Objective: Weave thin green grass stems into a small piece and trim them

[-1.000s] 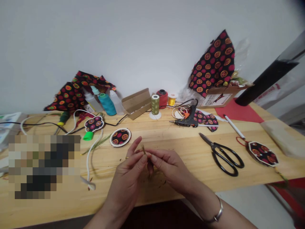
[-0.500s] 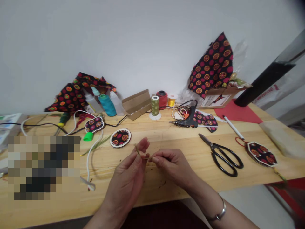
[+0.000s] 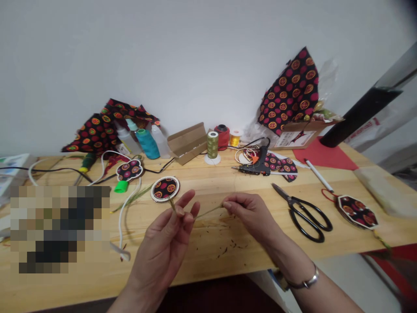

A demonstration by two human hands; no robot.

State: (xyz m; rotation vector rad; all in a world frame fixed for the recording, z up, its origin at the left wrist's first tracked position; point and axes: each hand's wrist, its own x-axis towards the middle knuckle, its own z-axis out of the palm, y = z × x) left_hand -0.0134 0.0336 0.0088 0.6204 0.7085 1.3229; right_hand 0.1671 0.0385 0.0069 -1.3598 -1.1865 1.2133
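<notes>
A thin olive-green thread (image 3: 208,212) is stretched between my two hands above the table. My left hand (image 3: 169,239) pinches it between thumb and fingers, and a short bundle of the strands sticks up past the thumb. The other end is pinched in the fingertips of my right hand (image 3: 247,215), which wears a silver bracelet at the wrist. Just beyond my left hand lies a round patterned fabric disc (image 3: 165,189) with a pale rim. Black-handled scissors (image 3: 302,211) rest to the right of my right hand. A spool of olive thread (image 3: 212,145) stands farther back.
A glue gun (image 3: 257,163) with its cord lies behind the scissors. An eight-sided fabric piece (image 3: 357,211) and a white pen (image 3: 319,174) are at the right. Bottles, a teal spool (image 3: 147,144) and an open cardboard box (image 3: 187,143) line the wall. Dark scraps dot the wood.
My hands have moved apart, the right one rightward and the left one slightly left. A longer stretch of thread now shows between them.
</notes>
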